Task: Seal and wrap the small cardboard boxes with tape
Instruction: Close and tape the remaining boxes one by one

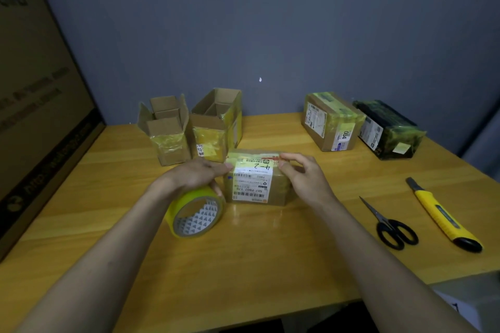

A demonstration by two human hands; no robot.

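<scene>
Five cardboard boxes share a wooden counter [270,251] set against a grey wall. At the far left a large flat carton [40,116] leans upright. Behind the hands, two open boxes stand side by side — a smaller open box [166,138] with its flaps up and a taller open box [216,127] patched with yellow tape. In front of them the left hand [200,173] grips a roll of yellow tape [196,211] from above, fingers curled over its rim; the roll rests tilted on the counter, just beside the small labelled box [257,181] at centre. That box lies closed, a white shipping label facing the camera and "4-2" handwritten on top. The right hand [303,173] rests on the box's right top edge, fingers bent and pinching at the tape there; whether a loose tape end sits between them cannot be told. Further right, at the back, a sealed brown box [331,121] marked "004" sits next to a dark wrapped box [387,130]. Nearer the front edge lie black-handled scissors [389,224], closed, and — well apart from the boxes — a yellow utility knife [443,216].
</scene>
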